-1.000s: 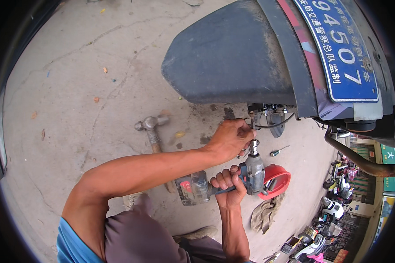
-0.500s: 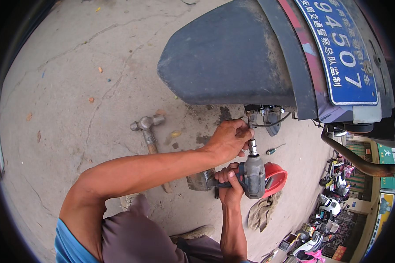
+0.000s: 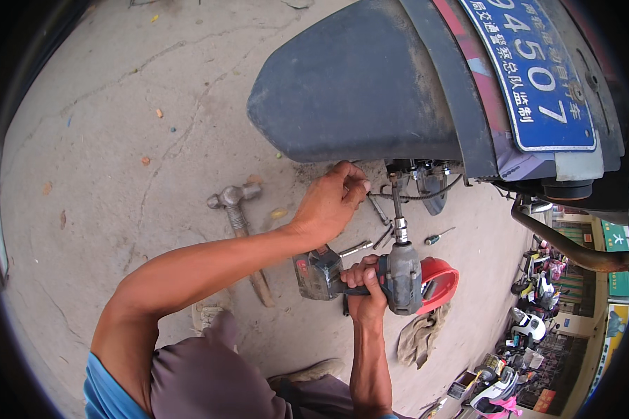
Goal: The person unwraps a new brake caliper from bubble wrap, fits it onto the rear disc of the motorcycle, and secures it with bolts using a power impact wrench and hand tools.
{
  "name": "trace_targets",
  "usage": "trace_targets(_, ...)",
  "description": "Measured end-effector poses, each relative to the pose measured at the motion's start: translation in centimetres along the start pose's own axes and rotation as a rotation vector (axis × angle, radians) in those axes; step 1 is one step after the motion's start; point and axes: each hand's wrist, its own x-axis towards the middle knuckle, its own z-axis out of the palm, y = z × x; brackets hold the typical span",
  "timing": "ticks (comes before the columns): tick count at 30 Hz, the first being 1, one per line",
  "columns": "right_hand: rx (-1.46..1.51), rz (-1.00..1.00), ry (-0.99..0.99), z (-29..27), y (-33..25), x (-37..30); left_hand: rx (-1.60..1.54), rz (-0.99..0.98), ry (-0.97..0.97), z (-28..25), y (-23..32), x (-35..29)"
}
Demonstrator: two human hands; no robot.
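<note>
My right hand (image 3: 365,286) is wrapped round the handle of a grey-black cordless impact wrench (image 3: 404,279). Its shiny socket (image 3: 400,230) and a thin shaft point away from me, reaching the metal fittings (image 3: 416,170) under a scooter's dark rear mudguard (image 3: 356,91). Just left of that shaft, my left hand (image 3: 332,199) is closed in a pinch close to the mudguard's lower edge. Whatever may be between its fingertips is too small to make out. A black corrugated cable (image 3: 426,197) runs beside the fittings.
On the concrete lie a ball-peen hammer (image 3: 237,216), a green-handled screwdriver (image 3: 433,239), a metal wrench (image 3: 356,248), a red bowl (image 3: 447,278) and a rag (image 3: 421,339). The scooter's blue plate (image 3: 548,126) hangs upper right. Parked scooters (image 3: 528,325) line the right.
My left hand has moved left, away from the socket and shaft, uncovering them and some tools on the ground. My right hand keeps the impact wrench nearly in place. The view shifted slightly.
</note>
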Motion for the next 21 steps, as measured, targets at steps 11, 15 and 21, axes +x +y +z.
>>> trace_targets(11,0.048,0.029,0.002,0.0,-0.3,0.2,1.037,0.984,0.339,-4.4,1.3,-0.2)
trace_targets(15,0.023,0.008,0.021,-0.5,0.2,0.2,0.909,0.784,0.343,-6.5,-1.7,-2.7)
trace_targets(21,0.066,-0.002,-0.002,0.0,0.8,0.3,0.67,0.488,0.332,-8.5,1.6,0.3)
